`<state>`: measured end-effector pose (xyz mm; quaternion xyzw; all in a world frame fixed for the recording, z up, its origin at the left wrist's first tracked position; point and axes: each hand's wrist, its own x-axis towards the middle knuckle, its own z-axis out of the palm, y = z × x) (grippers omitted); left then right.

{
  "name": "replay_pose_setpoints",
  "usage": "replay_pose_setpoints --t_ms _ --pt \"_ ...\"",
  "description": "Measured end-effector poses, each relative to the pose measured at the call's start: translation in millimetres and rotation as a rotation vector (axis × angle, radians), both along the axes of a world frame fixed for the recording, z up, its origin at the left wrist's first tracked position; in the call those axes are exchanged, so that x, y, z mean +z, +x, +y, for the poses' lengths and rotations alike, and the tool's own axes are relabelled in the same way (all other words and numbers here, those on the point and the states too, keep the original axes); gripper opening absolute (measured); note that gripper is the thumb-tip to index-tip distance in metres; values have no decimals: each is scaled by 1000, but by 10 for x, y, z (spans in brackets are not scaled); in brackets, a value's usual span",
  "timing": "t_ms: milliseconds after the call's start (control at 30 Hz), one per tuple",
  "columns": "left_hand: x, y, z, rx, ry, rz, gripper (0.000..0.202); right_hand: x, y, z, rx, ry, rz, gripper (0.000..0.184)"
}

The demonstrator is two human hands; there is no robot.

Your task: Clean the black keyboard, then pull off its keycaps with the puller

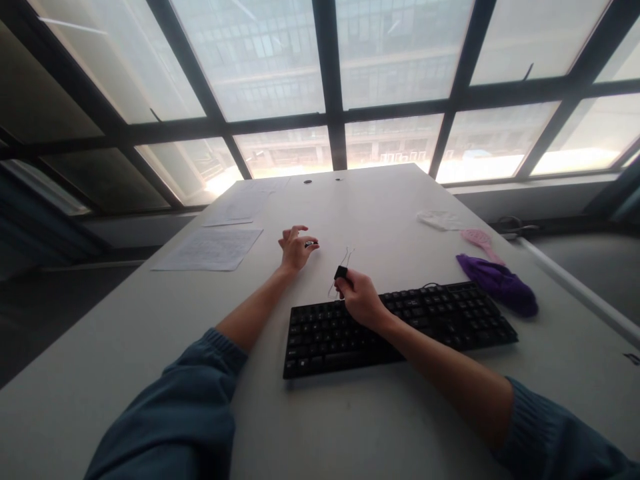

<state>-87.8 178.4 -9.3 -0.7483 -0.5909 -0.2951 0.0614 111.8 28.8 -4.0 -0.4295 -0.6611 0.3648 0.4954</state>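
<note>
Well in from the surface's (370,210) far edge, I've got right hand (363,297) pinching a black binder clip (341,272), left hand (295,252) pinching a small dark object (311,244), probably mid-handling, so next wants steady grips.

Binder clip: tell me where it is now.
In the head view, the binder clip is pinched in the right hand, near mid-picture, just above the far edge of the keyboard.
</note>
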Motion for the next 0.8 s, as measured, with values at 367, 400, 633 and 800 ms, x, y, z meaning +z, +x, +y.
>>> replay_pose_setpoints --t_ms 367,400,633,800 --pt "-119 -63 131 -20 4 -8 13 -5 6 -2 13 3 -19 18" --pt "-121 -63 132 -18 8 -9 13 -9 5 1 12 3 -19 18" --pt "-136 -73 148 -3 21 -16 16 7 4 -2 7 -6 -7 16" --pt "-148 -86 161 -4 16 -15 15 9 3 -5 10 -1 -10 17"
